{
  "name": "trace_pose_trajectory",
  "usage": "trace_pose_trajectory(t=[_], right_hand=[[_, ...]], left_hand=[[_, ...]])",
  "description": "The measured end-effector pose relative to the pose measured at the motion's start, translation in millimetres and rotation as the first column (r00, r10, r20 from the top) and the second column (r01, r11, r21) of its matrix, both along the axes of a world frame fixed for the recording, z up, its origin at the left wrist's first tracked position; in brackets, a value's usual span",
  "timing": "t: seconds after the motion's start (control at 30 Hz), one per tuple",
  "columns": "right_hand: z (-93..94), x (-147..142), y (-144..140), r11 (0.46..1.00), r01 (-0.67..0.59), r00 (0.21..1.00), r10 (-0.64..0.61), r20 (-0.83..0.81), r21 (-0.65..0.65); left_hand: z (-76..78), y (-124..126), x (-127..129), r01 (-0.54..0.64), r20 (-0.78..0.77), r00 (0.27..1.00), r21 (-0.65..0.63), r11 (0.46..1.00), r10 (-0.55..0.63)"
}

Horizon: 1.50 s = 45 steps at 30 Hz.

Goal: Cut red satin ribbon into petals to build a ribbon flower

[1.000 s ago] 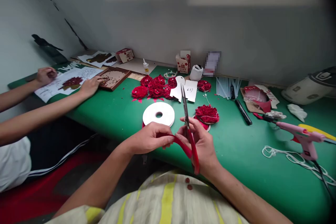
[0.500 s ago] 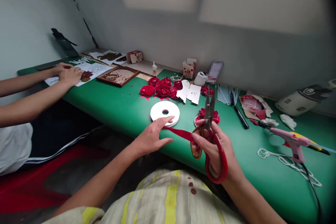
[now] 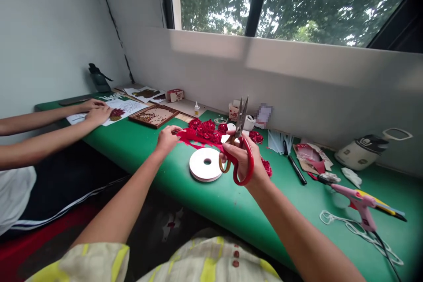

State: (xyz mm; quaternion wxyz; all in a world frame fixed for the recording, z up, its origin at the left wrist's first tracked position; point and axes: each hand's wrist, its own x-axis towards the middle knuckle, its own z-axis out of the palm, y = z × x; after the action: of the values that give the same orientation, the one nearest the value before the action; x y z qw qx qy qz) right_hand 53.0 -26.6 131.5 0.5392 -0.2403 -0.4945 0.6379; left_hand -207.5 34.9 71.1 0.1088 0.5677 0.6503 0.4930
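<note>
My left hand point(image 3: 167, 140) is closed, its fingertips pinching a red ribbon point(image 3: 194, 144) that stretches across to my right hand. In my right hand point(image 3: 243, 156) is a pair of scissors point(image 3: 246, 172) with red handles, held upright with the blades slightly parted. The ribbon's other end meets the fingers of this same hand. Below the ribbon, a white spool point(image 3: 200, 168) lies flat on the green tabletop. Several glittery red fabric flowers point(image 3: 206, 129) sit just behind the ribbon. Another red flower point(image 3: 267, 168) is partly hidden behind my right hand.
A pink glue gun point(image 3: 363, 209) with a white cord point(image 3: 350, 228) lies at right, near a black marker point(image 3: 297, 171). At left, a co-worker's hands point(image 3: 99, 112) rest on a paper sheet beside a framed tray point(image 3: 154, 116). A glue bottle point(image 3: 197, 108) stands behind.
My left hand has moved forward and left from the spool, drawing the ribbon along. The scissors in my right hand have shifted forward and left. The view has tilted up.
</note>
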Motion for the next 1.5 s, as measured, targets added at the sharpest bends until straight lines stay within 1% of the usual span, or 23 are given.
trace_pose_trajectory(t=[0.13, 0.33, 0.4, 0.43, 0.5, 0.53, 0.6, 0.73, 0.8, 0.87, 0.97, 1.0, 1.03, 1.07, 1.1, 1.13, 1.17, 1.2, 1.23, 1.3, 1.37, 1.43, 1.5], right_hand=[[-7.1, 23, -6, 0.996, 0.078, 0.997, -0.078, 0.001, -0.054], [-7.5, 96, -32, 0.938, 0.318, 0.947, -0.32, 0.008, -0.141], [-3.3, 120, -49, 0.92, 0.363, 0.932, -0.361, 0.043, -0.151], [-0.6, 132, -58, 0.91, 0.387, 0.922, -0.383, 0.056, -0.148], [5.0, 152, -75, 0.884, 0.45, 0.893, -0.444, 0.073, -0.126], [7.8, 162, -82, 0.865, 0.489, 0.872, -0.483, 0.077, -0.113], [12.1, 182, -91, 0.821, 0.563, 0.826, -0.558, 0.073, -0.091], [9.9, 224, -95, 0.733, 0.669, 0.742, -0.668, 0.053, -0.126], [2.8, 246, -93, 0.683, 0.709, 0.698, -0.715, 0.039, -0.178], [-4.7, 264, -92, 0.643, 0.734, 0.664, -0.747, 0.03, -0.22], [-7.7, 267, -92, 0.573, 0.804, 0.588, -0.806, 0.066, -0.156], [-5.9, 258, -92, 0.551, 0.829, 0.558, -0.824, 0.095, -0.094], [-3.0, 245, -92, 0.553, 0.833, 0.552, -0.824, 0.129, -0.03], [0.2, 228, -91, 0.54, 0.84, 0.527, -0.835, 0.16, 0.054], [3.1, 208, -90, 0.584, 0.804, 0.559, -0.807, 0.188, 0.117], [5.1, 187, -87, 0.661, 0.729, 0.628, -0.749, 0.211, 0.176], [5.9, 167, -83, 0.766, 0.613, 0.732, -0.643, 0.225, 0.193], [5.4, 147, -78, 0.838, 0.511, 0.807, -0.545, 0.228, 0.194], [3.8, 131, -73, 0.875, 0.44, 0.846, -0.479, 0.233, 0.2], [-1.8, 109, -63, 0.887, 0.417, 0.866, -0.454, 0.21, 0.199], [-8.0, 101, -56, 0.903, 0.405, 0.882, -0.427, 0.198, 0.14], [-13.0, 105, -54, 0.916, 0.39, 0.899, -0.4, 0.176, 0.094], [-16.9, 117, -54, 0.923, 0.378, 0.91, -0.385, 0.154, 0.078]], left_hand=[[16.0, 19, 32, 0.251, 0.152, 0.96, -0.092, 0.964, -0.235], [40.0, 28, 107, 0.599, 0.268, 0.789, -0.14, 0.788, -0.552], [54.7, 19, 127, 0.684, 0.276, 0.723, -0.155, 0.713, -0.634], [62.6, 13, 134, 0.733, 0.271, 0.679, -0.184, 0.655, -0.683], [77.0, -4, 142, 0.818, 0.209, 0.562, -0.286, 0.499, -0.801], [82.5, -12, 144, 0.825, 0.163, 0.532, -0.321, 0.465, -0.831], [88.2, -27, 143, 0.798, 0.066, 0.536, -0.366, 0.479, -0.842], [81.0, -50, 136, 0.702, -0.082, 0.605, -0.413, 0.579, -0.792], [75.6, -58, 130, 0.672, -0.085, 0.649, -0.403, 0.622, -0.756], [75.4, -64, 124, 0.658, -0.016, 0.698, -0.382, 0.65, -0.716], [87.5, -66, 126, 0.669, 0.058, 0.7, -0.403, 0.625, -0.712], [93.7, -65, 132, 0.667, 0.027, 0.678, -0.44, 0.601, -0.734], [100.2, -63, 141, 0.659, -0.033, 0.638, -0.494, 0.567, -0.77], [106.6, -60, 153, 0.635, -0.116, 0.599, -0.534, 0.558, -0.792], [112.6, -58, 167, 0.614, -0.199, 0.548, -0.564, 0.552, -0.813], [118.3, -56, 182, 0.605, -0.262, 0.488, -0.586, 0.539, -0.833], [123.7, -55, 197, 0.6, -0.302, 0.428, -0.61, 0.517, -0.852], [129.1, -55, 210, 0.597, -0.34, 0.381, -0.619, 0.51, -0.86], [134.7, -56, 221, 0.599, -0.383, 0.357, -0.606, 0.523, -0.852], [146.5, -58, 231, 0.604, -0.456, 0.364, -0.549, 0.578, -0.812], [157.9, -59, 226, 0.606, -0.477, 0.4, -0.503, 0.616, -0.783], [165.2, -58, 209, 0.607, -0.427, 0.439, -0.507, 0.612, -0.79], [164.4, -58, 185, 0.597, -0.338, 0.507, -0.525, 0.606, -0.792]])
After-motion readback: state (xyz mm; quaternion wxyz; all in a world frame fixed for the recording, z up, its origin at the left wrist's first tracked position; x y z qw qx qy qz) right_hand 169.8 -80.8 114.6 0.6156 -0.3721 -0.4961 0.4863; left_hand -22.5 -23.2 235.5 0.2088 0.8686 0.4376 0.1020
